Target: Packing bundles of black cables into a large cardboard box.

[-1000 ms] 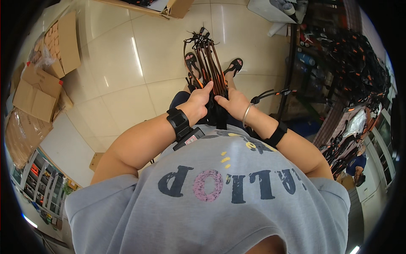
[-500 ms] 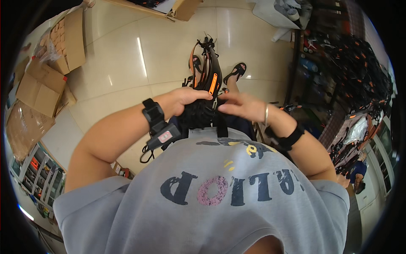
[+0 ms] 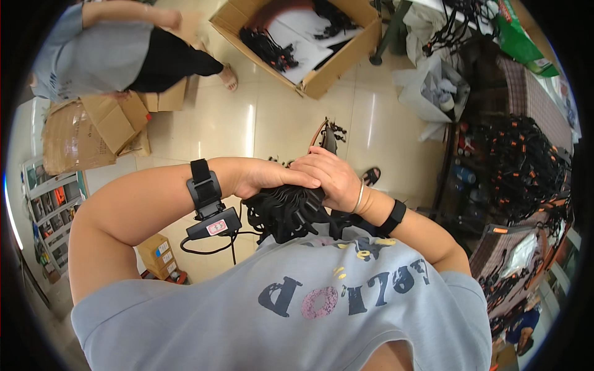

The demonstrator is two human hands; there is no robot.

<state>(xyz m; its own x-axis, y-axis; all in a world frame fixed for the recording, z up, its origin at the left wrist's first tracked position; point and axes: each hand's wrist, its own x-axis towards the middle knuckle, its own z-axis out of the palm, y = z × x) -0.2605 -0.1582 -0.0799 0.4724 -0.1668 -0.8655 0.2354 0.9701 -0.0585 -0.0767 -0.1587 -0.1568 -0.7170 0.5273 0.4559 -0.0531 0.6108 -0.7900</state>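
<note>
A thick bundle of black straps [image 3: 286, 213] hangs in front of my shirt, its looped ends fanning out below my hands. My left hand [image 3: 269, 177] is closed round the bundle from the left, thumb stretched across the top. Over that thumb's tip lies my right hand [image 3: 329, 178], fingers bent together and wrapped on the bundle from the right. Beyond the hands, the far end of the bundle sticks out with small black ends and an orange-brown strip. My palms hide the middle of the bundle.
An open cardboard box [image 3: 346, 68] holding more black straps stands ahead on the tiled floor. At the right, a large heap of black straps with orange tabs [image 3: 526, 167] covers a checked cloth. Another person [image 3: 117, 55] is at the far left beside cardboard cartons [image 3: 74, 136].
My right hand has come onto the bundle and closed over it beside my left thumb. The view has shifted, bringing the open box and another person into sight.
</note>
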